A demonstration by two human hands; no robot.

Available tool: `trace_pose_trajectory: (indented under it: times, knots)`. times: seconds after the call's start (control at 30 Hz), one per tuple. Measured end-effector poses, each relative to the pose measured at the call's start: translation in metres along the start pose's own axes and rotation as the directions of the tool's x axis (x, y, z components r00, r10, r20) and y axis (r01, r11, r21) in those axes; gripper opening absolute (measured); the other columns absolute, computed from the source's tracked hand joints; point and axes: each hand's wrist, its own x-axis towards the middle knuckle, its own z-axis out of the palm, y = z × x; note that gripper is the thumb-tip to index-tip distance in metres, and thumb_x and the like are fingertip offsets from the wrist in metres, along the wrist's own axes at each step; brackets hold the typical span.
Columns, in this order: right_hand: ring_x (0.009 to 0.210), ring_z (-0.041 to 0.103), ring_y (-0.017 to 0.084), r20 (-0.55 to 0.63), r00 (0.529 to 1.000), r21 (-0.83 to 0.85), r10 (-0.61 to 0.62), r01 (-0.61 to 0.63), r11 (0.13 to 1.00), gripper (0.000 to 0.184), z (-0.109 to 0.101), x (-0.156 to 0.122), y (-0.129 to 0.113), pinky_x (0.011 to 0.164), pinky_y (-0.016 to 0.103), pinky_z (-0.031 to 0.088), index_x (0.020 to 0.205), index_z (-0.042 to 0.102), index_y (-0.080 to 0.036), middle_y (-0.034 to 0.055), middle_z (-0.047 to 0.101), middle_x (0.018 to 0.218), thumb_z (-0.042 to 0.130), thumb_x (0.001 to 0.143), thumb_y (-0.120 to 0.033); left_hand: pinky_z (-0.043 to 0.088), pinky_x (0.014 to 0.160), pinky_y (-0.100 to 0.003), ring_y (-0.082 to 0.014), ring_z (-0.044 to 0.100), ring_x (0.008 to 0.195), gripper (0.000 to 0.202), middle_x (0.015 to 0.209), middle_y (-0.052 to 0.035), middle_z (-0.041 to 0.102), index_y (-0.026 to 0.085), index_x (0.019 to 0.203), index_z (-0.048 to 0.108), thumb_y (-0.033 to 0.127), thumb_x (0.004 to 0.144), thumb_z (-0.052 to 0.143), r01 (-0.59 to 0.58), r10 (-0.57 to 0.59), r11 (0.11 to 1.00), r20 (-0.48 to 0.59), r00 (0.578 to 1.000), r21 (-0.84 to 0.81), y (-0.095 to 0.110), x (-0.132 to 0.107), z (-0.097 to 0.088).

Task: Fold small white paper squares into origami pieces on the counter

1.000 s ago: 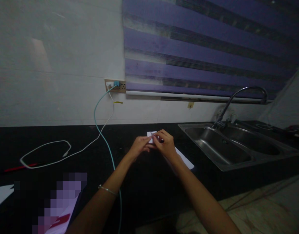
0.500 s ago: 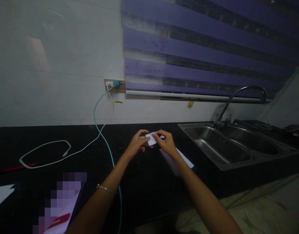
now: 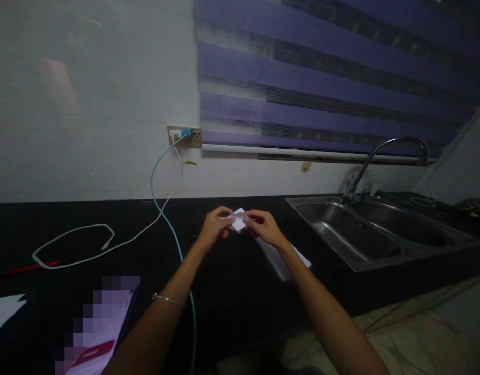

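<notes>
A small folded piece of white paper [image 3: 238,221] is held up above the dark counter, turned so that it looks like a diamond. My left hand [image 3: 216,225] pinches its left corner between thumb and fingers. On the other side, my right hand [image 3: 262,226] grips the right corner the same way. Beneath my right forearm lies a white sheet of paper [image 3: 278,263], partly hidden by the arm. How the small paper is folded on its far side cannot be seen.
A steel double sink [image 3: 325,229] with a curved tap [image 3: 365,166] is set into the counter [image 3: 232,307] at right. A teal cable [image 3: 170,224] and a white cable [image 3: 75,264] run from a wall socket [image 3: 193,137]. A red pen-like object [image 3: 28,268], white paper [image 3: 5,311] and a partly blurred screen [image 3: 107,328] lie at left.
The small paper has turned in my fingers from a flatter rectangle to a diamond shape facing me. Both hands have shifted slightly, with my right fingers now at its right corner.
</notes>
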Motion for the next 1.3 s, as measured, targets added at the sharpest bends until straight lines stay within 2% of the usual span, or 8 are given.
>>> trace_pose_trajectory:
  times: [0.17,0.33,0.57,0.67,0.8,1.0,1.13,1.3]
  knots:
    - [0.041,0.047,0.008,-0.069,0.996,0.113,0.050,-0.042,0.993,0.034,0.002,0.000,0.004,0.037,0.019,0.037,0.099,0.070,-0.013,-0.0019,0.056,0.052,0.067,0.078,-0.039,0.035,0.034,-0.018,-0.0144,0.061,0.041,0.034,0.061,-0.0063,0.071,0.013,0.094,0.056,0.030,0.068,0.071,-0.018,0.023,0.999,0.142,0.990,-0.038,0.001,0.000,-0.008]
    - [0.048,0.055,0.010,0.012,0.999,0.154,0.032,-0.033,0.987,0.032,-0.001,-0.001,0.003,0.044,0.020,0.043,0.098,0.070,-0.014,0.0001,0.061,0.059,0.069,0.076,-0.038,0.032,0.032,-0.018,-0.0089,0.051,0.031,0.020,0.058,-0.0074,0.070,0.012,0.081,0.058,0.024,0.069,0.069,-0.056,0.058,0.998,0.095,0.994,-0.020,0.006,-0.003,-0.009]
    - [0.053,0.057,0.010,0.010,0.998,0.107,-0.060,0.059,0.993,0.026,-0.004,-0.002,0.007,0.050,0.023,0.047,0.095,0.073,-0.016,0.0035,0.065,0.071,0.068,0.077,-0.033,0.029,0.031,-0.017,-0.0144,0.059,0.038,0.017,0.056,-0.0088,0.069,0.012,0.069,0.056,0.020,0.065,0.070,-0.051,0.056,0.997,0.071,0.996,-0.063,0.009,-0.005,-0.008]
    - [0.053,0.057,0.010,0.004,0.995,0.101,-0.098,0.097,0.990,0.022,-0.003,-0.002,0.008,0.049,0.023,0.047,0.094,0.074,-0.017,0.0040,0.065,0.077,0.066,0.078,-0.028,0.031,0.032,-0.017,-0.0131,0.058,0.036,0.018,0.058,-0.0092,0.070,0.011,0.075,0.057,0.023,0.068,0.069,-0.035,0.044,0.995,0.108,0.993,-0.089,0.004,-0.003,-0.013]
    - [0.054,0.057,0.009,-0.009,0.988,0.073,-0.155,0.155,0.985,0.019,-0.001,-0.001,0.005,0.049,0.022,0.045,0.092,0.075,-0.018,0.0027,0.062,0.076,0.062,0.079,-0.021,0.033,0.033,-0.016,-0.0170,0.065,0.048,0.028,0.063,-0.0090,0.070,0.012,0.086,0.056,0.035,0.075,0.067,0.011,0.009,0.995,0.193,0.981,-0.099,-0.002,0.001,-0.016]
    - [0.055,0.056,0.010,-0.067,0.971,-0.029,-0.227,0.226,0.974,0.020,0.000,-0.002,-0.001,0.049,0.021,0.042,0.091,0.076,-0.019,0.0021,0.061,0.071,0.060,0.079,-0.017,0.029,0.032,-0.014,-0.0146,0.064,0.045,0.050,0.066,-0.0001,0.068,0.019,0.109,0.043,0.044,0.075,0.070,0.017,-0.014,1.000,0.097,0.995,-0.026,-0.009,0.003,0.002]
    - [0.060,0.057,0.011,-0.083,0.966,-0.069,-0.243,0.238,0.969,0.019,0.001,-0.002,-0.001,0.051,0.021,0.044,0.090,0.075,-0.019,0.0034,0.063,0.076,0.060,0.078,-0.017,0.029,0.035,-0.016,-0.0142,0.065,0.049,0.043,0.073,-0.0122,0.070,0.010,0.094,0.056,0.052,0.084,0.056,0.128,-0.135,0.991,0.274,0.952,0.046,-0.010,0.001,0.005]
    - [0.069,0.060,0.013,-0.107,0.975,-0.091,-0.195,0.185,0.978,0.023,0.002,-0.002,0.003,0.057,0.023,0.048,0.098,0.071,-0.017,0.0049,0.066,0.084,0.063,0.077,-0.019,0.026,0.037,-0.018,-0.0115,0.059,0.043,0.046,0.062,-0.0116,0.068,0.008,0.083,0.058,0.053,0.085,0.053,0.099,-0.107,0.994,0.338,0.935,0.041,-0.013,0.002,0.000]
